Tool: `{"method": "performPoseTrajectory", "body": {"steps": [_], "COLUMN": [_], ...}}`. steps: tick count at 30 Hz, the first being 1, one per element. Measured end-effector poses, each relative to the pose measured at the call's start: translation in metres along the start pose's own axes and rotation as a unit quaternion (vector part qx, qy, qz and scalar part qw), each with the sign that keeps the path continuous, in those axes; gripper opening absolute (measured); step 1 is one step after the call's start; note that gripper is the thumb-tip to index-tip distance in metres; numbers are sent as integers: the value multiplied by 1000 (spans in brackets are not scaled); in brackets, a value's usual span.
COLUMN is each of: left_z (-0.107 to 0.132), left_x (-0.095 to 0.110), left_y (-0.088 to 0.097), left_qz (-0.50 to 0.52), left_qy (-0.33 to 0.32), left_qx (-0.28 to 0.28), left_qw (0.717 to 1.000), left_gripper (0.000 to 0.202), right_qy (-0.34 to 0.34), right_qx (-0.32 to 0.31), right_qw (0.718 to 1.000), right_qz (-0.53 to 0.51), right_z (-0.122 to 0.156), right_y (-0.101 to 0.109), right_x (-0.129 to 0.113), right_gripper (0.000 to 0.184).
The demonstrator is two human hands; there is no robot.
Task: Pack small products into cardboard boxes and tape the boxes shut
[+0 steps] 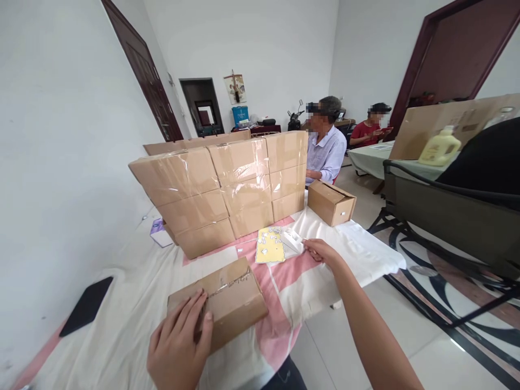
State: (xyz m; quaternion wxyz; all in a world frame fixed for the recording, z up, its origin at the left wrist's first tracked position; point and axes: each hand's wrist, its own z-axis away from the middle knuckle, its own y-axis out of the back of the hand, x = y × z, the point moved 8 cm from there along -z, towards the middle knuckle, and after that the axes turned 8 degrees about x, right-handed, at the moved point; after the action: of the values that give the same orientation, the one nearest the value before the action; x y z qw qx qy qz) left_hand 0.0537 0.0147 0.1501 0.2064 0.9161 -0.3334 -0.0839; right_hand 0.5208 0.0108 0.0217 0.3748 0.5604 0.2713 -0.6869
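Observation:
My left hand (181, 338) lies on a closed cardboard box (231, 295), fingers stretched over its top and thumb apart. Tape and some dark print run across that lid. Farther right, my right hand (320, 251) pinches the near end of a thin white item (293, 241), whose exact kind I cannot make out. Just left of it a yellow sheet (268, 253) lies flat on the cloth, with several small pale pieces scattered on it. A tiny white scrap (240, 250) rests beside the sheet.
A wall of taped cardboard boxes (244, 187) stands behind the sheet. To its right is another box (332, 203). A dark tablet-like slab (87, 306) and a purple-white pack (161, 233) lie left. One person (327, 143) sits beyond; another (369, 130) sits farther back.

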Motion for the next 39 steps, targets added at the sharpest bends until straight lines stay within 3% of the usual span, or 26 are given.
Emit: {"method": "performPoseTrajectory", "body": {"steps": [6,16,28,35,39], "left_z": [1,2,3,3,0], "left_x": [1,-1,1,-1,-2], "left_y": [1,0,1,1,3], "left_qz": [-2,1,-3,-1,26], "left_qy": [-5,-11,-23,-12,3], "left_qx": [-1,13,28,36,31], "left_qw": [1000,1000,999,999,999], "left_gripper": [47,62,54,52,40], "right_qy": [12,69,91,144,170], "right_qx": [-25,25,41,109,127], "right_qw": [1000,997,994,974,959], "right_qz": [-5,-32,-53,-133,-186], "right_z": [3,9,12,46,91], "right_y": [-1,5,3,5,-19], "right_x": [-3,2,0,-13,-21], "right_gripper": [46,47,46,49,46]}}
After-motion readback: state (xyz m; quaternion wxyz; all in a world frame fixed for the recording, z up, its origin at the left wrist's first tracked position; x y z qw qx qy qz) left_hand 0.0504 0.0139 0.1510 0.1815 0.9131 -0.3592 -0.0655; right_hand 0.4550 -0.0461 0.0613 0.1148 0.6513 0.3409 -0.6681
